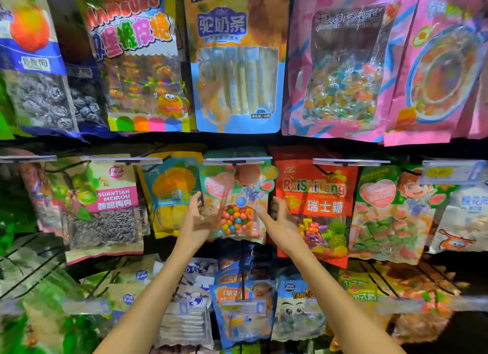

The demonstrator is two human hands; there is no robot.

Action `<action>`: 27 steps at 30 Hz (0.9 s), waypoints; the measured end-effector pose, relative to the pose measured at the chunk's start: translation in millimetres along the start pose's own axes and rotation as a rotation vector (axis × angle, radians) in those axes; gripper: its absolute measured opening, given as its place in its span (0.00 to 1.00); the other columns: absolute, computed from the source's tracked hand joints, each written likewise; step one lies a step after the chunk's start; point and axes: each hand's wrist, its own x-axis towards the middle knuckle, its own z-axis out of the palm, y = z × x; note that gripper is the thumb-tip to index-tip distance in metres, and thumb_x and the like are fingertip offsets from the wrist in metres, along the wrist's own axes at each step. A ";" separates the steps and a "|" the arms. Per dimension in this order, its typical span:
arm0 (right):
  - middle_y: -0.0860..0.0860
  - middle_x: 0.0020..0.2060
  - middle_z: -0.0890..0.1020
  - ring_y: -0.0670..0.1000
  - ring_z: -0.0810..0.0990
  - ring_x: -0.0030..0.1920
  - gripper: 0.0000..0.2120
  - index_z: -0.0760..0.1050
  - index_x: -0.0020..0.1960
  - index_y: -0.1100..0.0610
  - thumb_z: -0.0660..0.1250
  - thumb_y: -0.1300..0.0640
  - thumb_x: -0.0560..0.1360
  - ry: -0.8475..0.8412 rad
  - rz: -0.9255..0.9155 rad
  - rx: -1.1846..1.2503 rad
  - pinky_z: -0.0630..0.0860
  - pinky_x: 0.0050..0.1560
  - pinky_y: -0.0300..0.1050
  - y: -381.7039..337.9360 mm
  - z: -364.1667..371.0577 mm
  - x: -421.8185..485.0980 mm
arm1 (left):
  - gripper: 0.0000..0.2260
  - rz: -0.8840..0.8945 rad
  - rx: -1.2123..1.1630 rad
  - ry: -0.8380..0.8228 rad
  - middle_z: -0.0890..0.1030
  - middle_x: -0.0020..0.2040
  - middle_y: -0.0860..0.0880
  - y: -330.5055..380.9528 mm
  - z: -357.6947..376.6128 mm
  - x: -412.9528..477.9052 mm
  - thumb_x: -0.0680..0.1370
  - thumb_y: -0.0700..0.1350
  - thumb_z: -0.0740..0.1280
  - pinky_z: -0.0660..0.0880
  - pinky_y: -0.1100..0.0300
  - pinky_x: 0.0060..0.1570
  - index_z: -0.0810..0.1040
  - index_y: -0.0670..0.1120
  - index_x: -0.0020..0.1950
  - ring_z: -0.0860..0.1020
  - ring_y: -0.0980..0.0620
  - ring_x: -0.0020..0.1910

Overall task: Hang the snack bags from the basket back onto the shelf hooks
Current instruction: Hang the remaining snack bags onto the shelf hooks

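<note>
Snack shelf [169, 139] — left hand [194, 220], right hand [280, 221] flank candy bag [237, 216], perhaps touching

**Tight squeeze on the middle row**

The candy bag [237, 208] hangs between the left fingers [196, 201] and the right fingers [262, 211]. The yellow mango bag [169, 195] blocks the way just left of the left fingers. The red bag [317, 203] blocks just right of the right fingers. Above the fingers, a price strip [237, 160] and the top bags [237, 71] shut the way. Below the fingers there is a dark open gap [229, 249], then the lower bags [243, 308].
</note>
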 end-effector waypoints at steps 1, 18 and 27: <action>0.51 0.73 0.68 0.55 0.72 0.66 0.31 0.51 0.76 0.41 0.57 0.33 0.78 0.008 0.020 0.072 0.70 0.55 0.48 1.2 3.8 2.8 | 0.29 -0.013 -0.029 -0.007 0.71 0.71 0.47 -1.3 1.8 3.6 0.79 0.47 0.69 0.69 0.74 0.49 0.62 0.45 0.76 0.72 0.59 0.60; 0.43 0.76 0.59 0.45 0.59 0.75 0.37 0.50 0.80 0.49 0.60 0.37 0.78 0.044 0.011 0.518 0.60 0.70 0.44 1.8 50.2 25.5 | 0.21 -0.168 -0.385 -0.116 0.72 0.60 0.60 -19.0 34.5 8.2 0.83 0.55 0.56 0.65 0.79 0.50 0.64 0.46 0.72 0.73 0.64 0.61; 0.48 0.73 0.66 0.49 0.66 0.73 0.35 0.56 0.79 0.51 0.65 0.42 0.78 0.255 -0.020 0.404 0.67 0.71 0.51 3.6 66.6 30.2 | 0.23 -0.201 -0.409 -0.105 0.77 0.62 0.50 -16.6 28.4 16.4 0.83 0.52 0.60 0.74 0.77 0.36 0.65 0.41 0.74 0.76 0.62 0.47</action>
